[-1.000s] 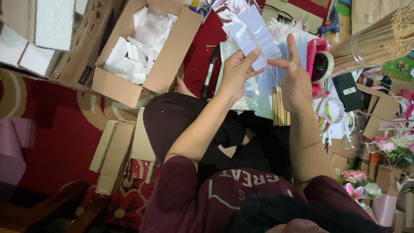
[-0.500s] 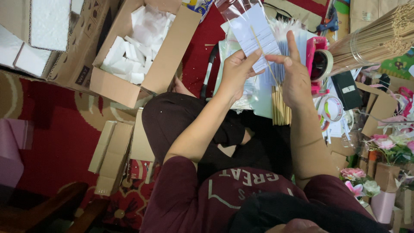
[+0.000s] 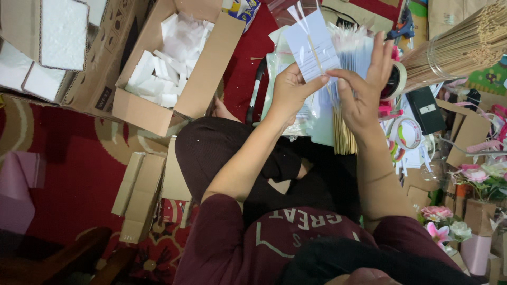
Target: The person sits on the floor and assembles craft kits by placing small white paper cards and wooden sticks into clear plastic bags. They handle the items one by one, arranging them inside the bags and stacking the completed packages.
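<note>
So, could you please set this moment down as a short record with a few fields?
Left hand: left hand grips the pale blue card in a clear sleeve by its lower edge
Right hand: right hand pinches the thin stick against the card
Below the hands: bundle of sticks on the lap
Left of the person: cardboard box holding white foam pieces
Right of the person: jar of bamboo skewers, tape roll
Floor: red carpet
</note>
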